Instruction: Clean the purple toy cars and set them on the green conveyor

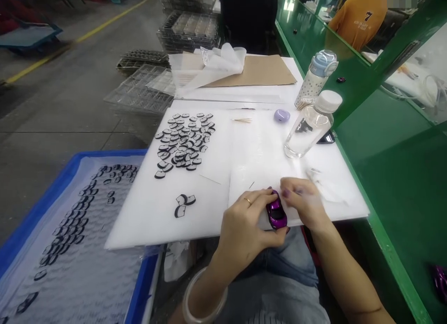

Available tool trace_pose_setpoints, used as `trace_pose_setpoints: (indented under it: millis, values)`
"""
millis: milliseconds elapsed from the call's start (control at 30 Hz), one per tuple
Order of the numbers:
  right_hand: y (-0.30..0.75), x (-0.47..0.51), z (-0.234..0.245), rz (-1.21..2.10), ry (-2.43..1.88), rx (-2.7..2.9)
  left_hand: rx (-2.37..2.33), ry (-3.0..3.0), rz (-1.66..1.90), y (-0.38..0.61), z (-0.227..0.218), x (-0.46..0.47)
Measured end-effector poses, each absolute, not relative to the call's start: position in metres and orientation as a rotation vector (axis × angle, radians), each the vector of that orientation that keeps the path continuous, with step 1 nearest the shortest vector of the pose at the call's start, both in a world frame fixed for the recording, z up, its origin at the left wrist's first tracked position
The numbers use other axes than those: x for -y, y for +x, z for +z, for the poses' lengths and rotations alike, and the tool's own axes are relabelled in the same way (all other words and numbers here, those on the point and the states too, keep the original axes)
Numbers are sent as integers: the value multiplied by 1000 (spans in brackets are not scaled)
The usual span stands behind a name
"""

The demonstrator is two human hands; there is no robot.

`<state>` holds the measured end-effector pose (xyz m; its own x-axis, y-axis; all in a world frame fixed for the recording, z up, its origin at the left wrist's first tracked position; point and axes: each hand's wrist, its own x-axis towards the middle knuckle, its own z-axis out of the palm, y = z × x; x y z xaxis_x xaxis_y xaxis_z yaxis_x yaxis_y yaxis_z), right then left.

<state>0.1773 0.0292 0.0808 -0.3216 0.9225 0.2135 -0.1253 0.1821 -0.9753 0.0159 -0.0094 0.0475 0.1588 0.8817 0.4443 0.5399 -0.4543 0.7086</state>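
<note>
Purple toy car, apparently mid-work, pinched between the left hand's thumb and fingers at the worktop's near edge, the right hand curled beside it, contents indiscernible; many black-edged pieces, seemingly unused, lie left.

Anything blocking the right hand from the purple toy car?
Nothing visible. The right hand is close beside the purple toy car, which the left hand holds between thumb and fingers. Can't tell if the right fingertips touch it.
</note>
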Motion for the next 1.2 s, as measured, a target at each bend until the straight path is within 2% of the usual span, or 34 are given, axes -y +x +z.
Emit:
trace_pose_setpoints:
  millis: [233, 667, 1200]
  values:
    - [172, -20, 103, 1602, -427, 1185, -1352, 2031, 1224, 17, 51, 10]
    - [168, -29, 81, 1832, -144, 1013, -1359, 1981, 1257, 19, 50, 9]
    - [168, -20, 77, 1654, -185, 1135, -1355, 1995, 1218, 18, 51, 9]
